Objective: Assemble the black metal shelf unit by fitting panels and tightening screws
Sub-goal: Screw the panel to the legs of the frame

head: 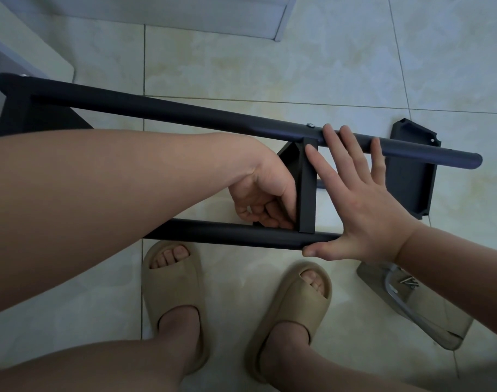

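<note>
The black shelf unit lies on its side over a tiled floor. Its far tube (185, 111) runs from the upper left to the right. A near tube (227, 233) lies parallel below it. A black shelf panel (308, 188) stands edge-on between the two tubes. My left hand (263, 193) reaches down between the tubes, its fingers curled at the panel's lower corner by the near tube; what they hold is hidden. My right hand (357, 199) is spread flat, fingertips on the far tube and thumb against the near tube's end. A screw head (310, 125) shows on the far tube.
A loose black panel (411, 176) lies on the floor at the right. A clear plastic bag (411, 301) with screws and a metal tool lies at the lower right. My feet in beige slippers (173, 292) stand just under the near tube. White furniture is at the upper left.
</note>
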Demonstrator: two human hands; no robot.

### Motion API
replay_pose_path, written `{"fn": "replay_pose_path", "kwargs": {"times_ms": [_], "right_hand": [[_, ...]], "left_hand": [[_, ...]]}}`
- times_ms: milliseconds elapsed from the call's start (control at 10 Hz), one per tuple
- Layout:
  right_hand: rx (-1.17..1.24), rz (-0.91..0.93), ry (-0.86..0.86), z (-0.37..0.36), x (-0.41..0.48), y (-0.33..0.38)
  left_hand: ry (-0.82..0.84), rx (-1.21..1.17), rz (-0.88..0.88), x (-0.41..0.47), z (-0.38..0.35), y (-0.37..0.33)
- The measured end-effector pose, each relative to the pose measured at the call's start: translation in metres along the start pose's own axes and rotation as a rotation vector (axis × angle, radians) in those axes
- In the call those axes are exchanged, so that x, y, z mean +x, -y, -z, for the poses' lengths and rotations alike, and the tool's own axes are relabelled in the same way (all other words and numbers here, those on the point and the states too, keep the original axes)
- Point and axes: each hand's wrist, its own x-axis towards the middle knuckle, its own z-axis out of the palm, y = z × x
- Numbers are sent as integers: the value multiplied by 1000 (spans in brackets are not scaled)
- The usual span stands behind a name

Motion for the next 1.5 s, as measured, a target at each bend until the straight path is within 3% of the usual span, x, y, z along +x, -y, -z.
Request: {"fn": "replay_pose_path", "kwargs": {"times_ms": [800,1200,1500], "right_hand": [[-10,1,-7,-1,0,-1],[-2,-1,-7,0,0,0],[-6,0,-4,0,0,0]], "left_hand": [[17,-124,-242,1,-6,12],[3,-41,-71,4,1,6],[13,-64,-88,2,0,1]]}}
